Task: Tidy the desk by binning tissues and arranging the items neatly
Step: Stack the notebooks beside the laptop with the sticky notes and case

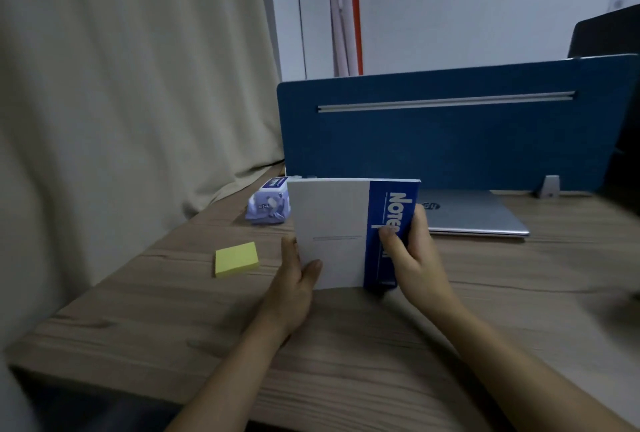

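Notebook (332,234): white cover with a blue band along its right side; I see it held up over the wooden desk (346,345), its long axis running away from me, the far end raised towards the blue partition (450,141).
Left hand (294,282): thumb laid on the cover at the lower left corner, fingers behind the book and hidden; it grips that edge.
Right hand (412,255): thumb pressed on the blue band, fingers wrapped round the right edge; a firm pinch of the spine side.
Key relation: the book lies between my two hands, each at its own long edge; neither hand is nearer than the other, so the book can be set down either way.
Laptop (474,212): closed, silver, flat on the desk just behind and to the right of the book, on the right hand's side.
Tissue pack (268,205): purple and white, near the curtain (121,102), behind and left of the book.
Sticky notes (236,258): yellow pad, flat, well left of the left hand.
Judged step: arranging the notebook; I take the likely placement to be squared against the laptop, long edge parallel to it.
Loose tissues: none in view.
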Motion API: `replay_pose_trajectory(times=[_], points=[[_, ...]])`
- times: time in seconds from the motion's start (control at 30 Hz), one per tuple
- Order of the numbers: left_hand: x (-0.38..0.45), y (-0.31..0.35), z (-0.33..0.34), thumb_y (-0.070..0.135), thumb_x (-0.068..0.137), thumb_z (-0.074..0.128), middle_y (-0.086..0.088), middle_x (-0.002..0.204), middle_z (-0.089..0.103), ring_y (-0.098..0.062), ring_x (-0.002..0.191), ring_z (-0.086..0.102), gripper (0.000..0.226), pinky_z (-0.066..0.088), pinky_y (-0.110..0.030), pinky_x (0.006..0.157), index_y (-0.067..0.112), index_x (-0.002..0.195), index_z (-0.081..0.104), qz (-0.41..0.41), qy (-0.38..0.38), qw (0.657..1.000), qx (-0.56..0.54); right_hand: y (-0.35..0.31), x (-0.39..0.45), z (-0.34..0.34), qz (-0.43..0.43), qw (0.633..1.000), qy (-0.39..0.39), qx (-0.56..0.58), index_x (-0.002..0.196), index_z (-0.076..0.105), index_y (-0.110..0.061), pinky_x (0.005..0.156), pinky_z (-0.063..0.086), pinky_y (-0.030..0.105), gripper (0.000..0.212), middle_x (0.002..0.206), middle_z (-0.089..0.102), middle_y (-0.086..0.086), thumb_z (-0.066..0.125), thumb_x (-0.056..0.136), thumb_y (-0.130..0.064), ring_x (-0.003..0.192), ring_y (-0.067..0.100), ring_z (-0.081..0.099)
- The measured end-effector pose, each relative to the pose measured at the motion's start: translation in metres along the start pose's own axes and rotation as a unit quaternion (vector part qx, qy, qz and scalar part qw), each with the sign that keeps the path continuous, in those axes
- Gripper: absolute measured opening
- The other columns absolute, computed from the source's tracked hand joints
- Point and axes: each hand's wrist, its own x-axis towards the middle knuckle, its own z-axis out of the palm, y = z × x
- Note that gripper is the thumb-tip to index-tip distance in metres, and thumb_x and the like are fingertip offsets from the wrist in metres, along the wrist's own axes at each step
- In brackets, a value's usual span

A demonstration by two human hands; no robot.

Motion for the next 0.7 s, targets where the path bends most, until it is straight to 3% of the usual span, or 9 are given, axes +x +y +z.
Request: replay_pose_trajectory(times=[0.07,0.13,0.23,0.33,0.4,0.47,0.57,0.63,0.7], points=[[0.002,-0.001,-0.001,0.03,0.102,0.045,0.007,0.151,0.041,-0.007,0.136,0.039,0.057,0.031,-0.03,0.115,0.029,0.153,0.019,-0.034,-0.007,0.999,0.025,0.009,-0.001,-0.001,0.058,0.998,-0.023,0.006,0.116,0.048,-0.037,0.089,0.052,0.032,0.021,0.11,0.066,-0.018,0.05,0.095,-0.035,0.105,0.007,0.063],[0.003,-0.002,-0.001,0.031,0.102,0.045,-0.004,0.154,0.04,-0.019,0.138,0.039,0.063,0.029,-0.041,0.117,0.018,0.155,0.015,-0.075,-0.016,0.996,0.05,0.021,-0.001,-0.005,0.126,0.99,-0.059,-0.012,0.117,0.047,-0.041,0.098,0.049,0.038,0.025,0.115,0.065,-0.02,0.052,0.097,-0.026,0.109,0.003,0.061],[0.003,-0.001,0.001,0.031,0.101,0.046,-0.008,0.143,0.052,-0.021,0.12,0.052,0.056,0.041,-0.037,0.102,0.018,0.149,0.021,-0.095,-0.026,0.987,0.125,0.033,-0.004,-0.012,0.195,0.968,-0.12,-0.104,0.133,0.043,-0.032,0.109,0.041,0.046,0.048,0.131,0.059,-0.011,0.052,0.094,-0.005,0.123,0.01,0.054],[0.002,-0.002,0.004,0.031,0.1,0.047,-0.01,0.136,0.055,-0.022,0.108,0.055,0.049,0.043,-0.034,0.088,0.019,0.138,0.019,-0.086,-0.028,0.983,0.158,0.037,-0.006,-0.016,0.194,0.962,-0.128,-0.143,0.137,0.042,-0.024,0.109,0.04,0.043,0.05,0.134,0.057,-0.007,0.048,0.094,0.0,0.128,0.015,0.051],[0.002,-0.003,0.005,0.029,0.1,0.048,-0.009,0.132,0.057,-0.016,0.101,0.057,0.04,0.046,-0.034,0.087,0.026,0.128,0.02,-0.063,-0.014,0.988,0.139,0.035,-0.007,-0.015,0.171,0.967,-0.113,-0.149,0.133,0.043,-0.027,0.108,0.041,0.039,0.044,0.133,0.057,-0.01,0.047,0.097,-0.004,0.126,0.012,0.052],[0.002,-0.001,0.004,0.028,0.1,0.048,0.004,0.125,0.059,-0.001,0.091,0.062,0.033,0.051,-0.026,0.08,0.048,0.114,0.024,-0.032,0.001,0.995,0.093,0.031,-0.007,-0.011,0.141,0.976,-0.081,-0.145,0.12,0.045,-0.04,0.096,0.049,0.035,0.038,0.123,0.061,-0.015,0.046,0.099,-0.008,0.111,0.004,0.059],[0.012,0.001,-0.004,0.023,0.1,0.048,0.024,0.119,0.05,0.013,0.092,0.058,0.053,0.049,-0.01,0.072,0.07,0.102,0.024,0.022,0.041,0.998,0.053,0.03,0.0,0.003,0.09,0.984,-0.024,-0.15,0.106,0.043,-0.046,0.069,0.056,0.033,0.035,0.106,0.066,-0.014,0.043,0.1,-0.011,0.083,0.007,0.064],[0.023,0.001,-0.009,0.021,0.1,0.049,0.025,0.118,0.049,0.015,0.1,0.052,0.06,0.044,-0.005,0.077,0.075,0.104,0.022,0.042,0.081,0.995,0.048,0.035,0.008,0.017,0.073,0.985,-0.003,-0.156,0.115,0.041,-0.043,0.059,0.053,0.022,0.037,0.102,0.066,-0.015,0.043,0.1,-0.01,0.077,0.006,0.063],[0.037,-0.003,-0.013,0.022,0.099,0.051,0.029,0.116,0.048,0.012,0.103,0.052,0.063,0.046,-0.005,0.074,0.077,0.108,0.021,0.052,0.12,0.991,0.033,0.042,0.018,0.03,0.073,0.984,0.009,-0.161,0.134,0.032,-0.041,0.062,0.049,0.013,0.052,0.105,0.062,-0.022,0.046,0.098,-0.006,0.083,-0.001,0.063]])
